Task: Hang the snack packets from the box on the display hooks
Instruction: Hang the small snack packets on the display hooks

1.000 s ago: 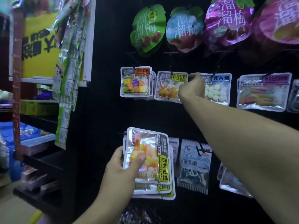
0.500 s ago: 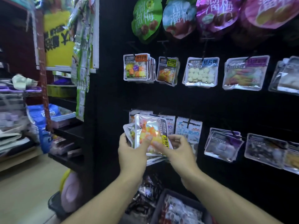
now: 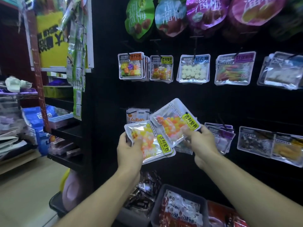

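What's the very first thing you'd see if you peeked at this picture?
Two shiny candy packets in the middle: the right hand holds one packet of orange and yellow sweets tilted up, and the left hand grips a stack of the same packets. Behind them, a black wall is hung with rows of packets, with big bright pouches along the top.

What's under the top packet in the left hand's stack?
Beneath the top jelly-bean packet gripped by the left hand, edges of more silver packets peek out at its right and bottom. How many there are, and their labels, is covered.
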